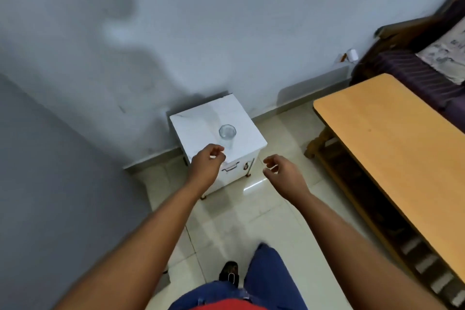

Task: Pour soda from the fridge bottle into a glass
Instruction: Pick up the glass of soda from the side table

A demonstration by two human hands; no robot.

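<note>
An empty clear glass [227,135] stands upright on the top of a small white cabinet [201,124] against the wall. My left hand [207,163] hovers just in front of the glass, fingers loosely curled, holding nothing. My right hand [279,168] is out in front of the cabinet's right corner over the floor, fingers apart and curled, also holding nothing. No bottle and no fridge can be seen.
A grey wall surface [50,184] fills the left side. A long wooden table [392,143] stands to the right, with a dark sofa [412,70] behind it. The floor is pale tile [251,214]. My legs in blue trousers show at the bottom.
</note>
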